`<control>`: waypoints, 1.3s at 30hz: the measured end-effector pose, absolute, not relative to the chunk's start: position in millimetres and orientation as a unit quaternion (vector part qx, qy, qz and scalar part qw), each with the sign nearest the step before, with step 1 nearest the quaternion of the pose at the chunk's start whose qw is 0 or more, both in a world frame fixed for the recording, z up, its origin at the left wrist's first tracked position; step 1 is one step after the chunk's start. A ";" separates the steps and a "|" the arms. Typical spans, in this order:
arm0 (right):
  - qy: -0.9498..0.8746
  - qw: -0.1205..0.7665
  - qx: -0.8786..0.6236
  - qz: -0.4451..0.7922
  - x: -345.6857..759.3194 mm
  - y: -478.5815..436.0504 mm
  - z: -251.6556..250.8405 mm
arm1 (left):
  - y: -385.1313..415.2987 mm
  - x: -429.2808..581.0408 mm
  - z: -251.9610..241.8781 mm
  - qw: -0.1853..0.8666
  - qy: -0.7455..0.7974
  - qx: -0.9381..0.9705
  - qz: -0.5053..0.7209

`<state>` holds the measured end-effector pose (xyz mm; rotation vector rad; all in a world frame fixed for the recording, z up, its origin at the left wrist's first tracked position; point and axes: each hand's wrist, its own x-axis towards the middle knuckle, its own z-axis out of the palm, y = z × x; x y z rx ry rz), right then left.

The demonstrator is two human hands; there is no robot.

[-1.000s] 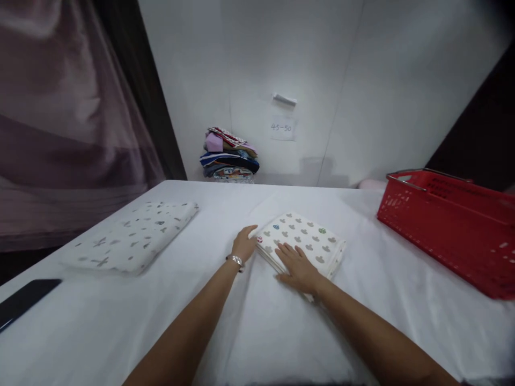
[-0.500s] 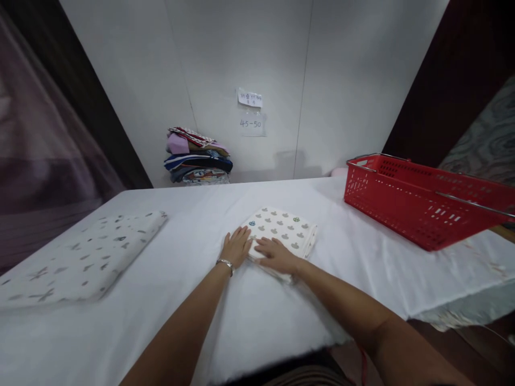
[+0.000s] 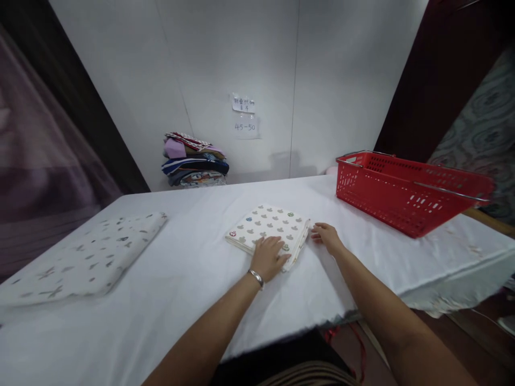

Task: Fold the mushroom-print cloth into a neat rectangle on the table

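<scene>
A folded white cloth (image 3: 277,224) with grey, blue, green and red printed shapes lies near the middle of the white-covered table (image 3: 193,236). My left hand (image 3: 269,258), with a silver bracelet at the wrist, rests on its near edge with the fingers spread. Just beyond the cloth's right edge is my right hand (image 3: 326,237), its fingers slightly curled and apart, holding nothing. On the left side of the table lies a larger white folded cloth (image 3: 92,257) with a dark leaf-like print.
A red basket (image 3: 402,195) with metal handles stands on the right of the table. At the back left, against the wall, is a stack of folded clothes (image 3: 195,163). Two paper signs (image 3: 246,127) hang on the wall.
My left hand has moved right across the cloth to its near edge. My right hand has left the top of the cloth and moved to its right side. The view has shifted slightly.
</scene>
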<state>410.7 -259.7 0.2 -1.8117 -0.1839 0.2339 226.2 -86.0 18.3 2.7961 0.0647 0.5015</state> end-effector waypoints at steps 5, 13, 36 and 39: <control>-0.068 0.589 -0.798 0.105 426.2 -243.9 -5.9 | -108.8 216.3 10.1 0.166 0.009 0.964 0.208; -0.143 0.537 -0.831 0.030 447.1 -235.2 -12.0 | -111.5 213.8 -0.8 0.150 0.012 0.962 0.228; -0.134 0.517 -0.845 0.017 445.1 -242.7 -10.4 | -118.3 212.2 -7.4 0.084 0.011 0.970 0.226; -0.113 0.540 -0.831 0.076 428.4 -250.2 -6.2 | -119.3 212.1 -9.0 0.075 0.011 0.973 0.220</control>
